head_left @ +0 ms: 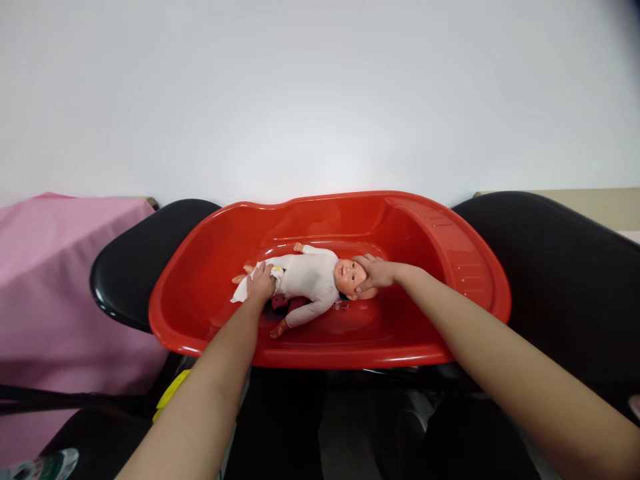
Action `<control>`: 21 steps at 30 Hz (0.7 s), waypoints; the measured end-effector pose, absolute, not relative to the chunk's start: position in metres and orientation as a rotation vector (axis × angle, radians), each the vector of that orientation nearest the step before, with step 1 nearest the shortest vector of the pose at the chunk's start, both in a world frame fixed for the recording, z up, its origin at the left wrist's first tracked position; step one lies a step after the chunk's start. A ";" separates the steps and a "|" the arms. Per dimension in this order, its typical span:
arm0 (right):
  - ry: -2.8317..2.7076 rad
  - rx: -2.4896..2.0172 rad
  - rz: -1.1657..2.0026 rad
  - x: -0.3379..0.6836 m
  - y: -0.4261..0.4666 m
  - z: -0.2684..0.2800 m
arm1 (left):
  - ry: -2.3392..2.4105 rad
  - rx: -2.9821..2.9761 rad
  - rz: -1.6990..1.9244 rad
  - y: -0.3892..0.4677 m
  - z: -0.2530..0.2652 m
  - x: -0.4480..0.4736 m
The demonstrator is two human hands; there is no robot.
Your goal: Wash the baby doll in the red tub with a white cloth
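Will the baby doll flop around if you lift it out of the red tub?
Probably a bit. The doll has a soft-looking cloth body, so its arms may dangle. Its head looks like hard plastic, which the right hand cups. It likely feels light.

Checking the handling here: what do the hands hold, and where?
The right hand cups the doll at its head; the left hand rests on its diapered hips, inside the red tub.

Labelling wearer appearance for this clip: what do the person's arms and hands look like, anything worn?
Both arms are bare from the bottom edge of the picture to the fingertips: no sleeves show. The left hand and right hand wear no gloves, and no watch, bracelet or ring can be seen. No markings or cables show on either forearm.
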State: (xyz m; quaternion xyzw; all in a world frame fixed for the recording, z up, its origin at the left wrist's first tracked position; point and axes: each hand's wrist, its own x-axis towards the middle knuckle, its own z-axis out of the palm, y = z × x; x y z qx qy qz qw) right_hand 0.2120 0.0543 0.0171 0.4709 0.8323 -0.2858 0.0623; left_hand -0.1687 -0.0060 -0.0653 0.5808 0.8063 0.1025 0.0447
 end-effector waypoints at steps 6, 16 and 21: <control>2.528 1.404 -0.862 0.214 0.057 0.015 | 2.676 1.654 0.305 -0.004 -0.081 -0.186; 2.512 1.399 -0.854 0.211 0.053 0.022 | 2.854 1.310 0.378 -0.010 -0.063 -0.194; 2.510 1.391 -0.846 0.211 0.055 0.020 | 2.864 1.313 0.191 -0.009 -0.061 -0.195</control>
